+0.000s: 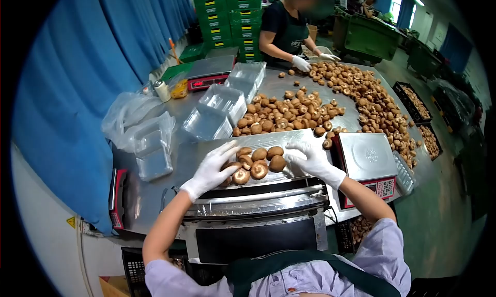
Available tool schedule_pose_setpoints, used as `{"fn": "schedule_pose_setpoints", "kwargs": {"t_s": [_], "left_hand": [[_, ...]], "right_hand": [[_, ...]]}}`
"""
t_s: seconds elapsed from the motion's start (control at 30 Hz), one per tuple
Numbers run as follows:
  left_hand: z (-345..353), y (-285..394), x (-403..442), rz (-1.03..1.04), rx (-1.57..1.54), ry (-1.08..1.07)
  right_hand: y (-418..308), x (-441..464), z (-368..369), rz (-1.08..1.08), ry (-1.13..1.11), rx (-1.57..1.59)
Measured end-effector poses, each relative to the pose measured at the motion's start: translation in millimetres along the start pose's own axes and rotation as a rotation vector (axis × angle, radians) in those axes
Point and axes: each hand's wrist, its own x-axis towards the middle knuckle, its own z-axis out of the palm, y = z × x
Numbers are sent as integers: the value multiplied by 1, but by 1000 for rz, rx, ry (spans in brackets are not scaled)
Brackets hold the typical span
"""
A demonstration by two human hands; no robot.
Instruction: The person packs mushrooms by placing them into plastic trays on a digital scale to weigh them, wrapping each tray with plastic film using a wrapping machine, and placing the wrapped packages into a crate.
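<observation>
Left of the left hand (211, 170) lies crumpled clear plastic (129, 119), its layers uncountable. Beyond this hand stand three stacks of clear trays (208, 124). The hand curves about the left edge of a mushroom group; whether it grips any, I cannot tell. To its right seven mushrooms (259, 169) show clearly, others half hidden by its fingers. Just beside them, the right hand (314, 163) spreads wide, holding nothing; right of it sits one scale (368, 155).

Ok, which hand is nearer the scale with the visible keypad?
Right. The right hand is just left of the scale; the left hand is farther away, at the opposite side of the small mushroom group.
</observation>
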Motion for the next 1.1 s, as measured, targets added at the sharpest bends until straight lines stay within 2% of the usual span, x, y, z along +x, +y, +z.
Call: {"fn": "schedule_pose_setpoints", "kwargs": {"t_s": [0.03,0.07,0.1,0.13,0.23,0.27,0.3,0.37,0.43,0.47,0.5,0.57,0.6,0.67,0.7,0.73,0.77,0.8,0.83,0.87,0.9,0.93,0.97,1.0,1.03,1.07,1.1], "left_hand": [[-7,0,-10,-34,14,28],[-12,-3,-21,-13,80,32],[-16,-6,-37,-4,146,31],[-21,-8,-49,96,221,24],[-35,0,-86,231,375,-259],[-33,-7,-99,296,474,-350],[-30,-12,-108,361,571,-440],[-25,-11,-115,358,629,-489],[-19,-19,-119,336,600,-368],[-16,-21,-120,346,564,-285],[-12,-22,-123,281,482,-272],[-4,-12,-125,-10,247,-165],[-9,-2,-130,-194,95,-192],[-15,-8,-153,-221,-260,-210],[-15,3,-175,-495,-528,-188],[-28,25,-184,-641,-765,-196],[-48,44,-191,-798,-941,-277],[-64,54,-197,-693,-1098,-279],[-80,59,-203,-524,-976,-235],[-105,107,-189,-619,-1043,69],[-134,90,-196,-278,-916,-44],[-140,82,-183,20,-763,223],[-143,87,-162,25,-1107,250],[-143,57,-138,267,-1018,343],[-140,34,-116,249,-999,456],[-129,29,-86,31,-982,614],[-114,28,-47,-83,-781,647]], "right_hand": [[0,-5,-8,-68,-49,-154],[0,-12,-13,-317,-36,-326],[-3,-22,-20,-404,-100,-406],[-6,-31,-25,-468,-211,-553],[3,-51,-29,-629,-493,-869],[-4,-55,-31,-657,-540,-849],[-3,-59,-29,-814,-460,-922],[3,-62,-17,-844,-479,-880],[23,-65,-7,-670,-465,-748],[25,-66,-10,-715,-448,-745],[27,-69,-11,-754,-427,-743],[25,-83,-10,-544,-360,-560],[21,-94,-14,-387,-386,-483],[-6,-120,-26,-132,-373,-387],[-13,-136,-36,-127,-334,-338],[-17,-155,-51,-162,-391,-454],[-28,-168,-64,-179,-340,-330],[-47,-171,-80,-158,-424,-227],[-81,-168,-103,-133,-350,-89],[-104,-161,-123,-116,-315,-23],[-119,-155,-136,-98,-294,55],[-113,-141,-137,-248,-141,108],[-103,-121,-131,-405,4,163],[-103,-99,-118,-219,176,381],[-99,-54,-107,-336,364,400],[-107,-21,-101,-174,462,572],[-78,23,-80,-228,618,505]]}}
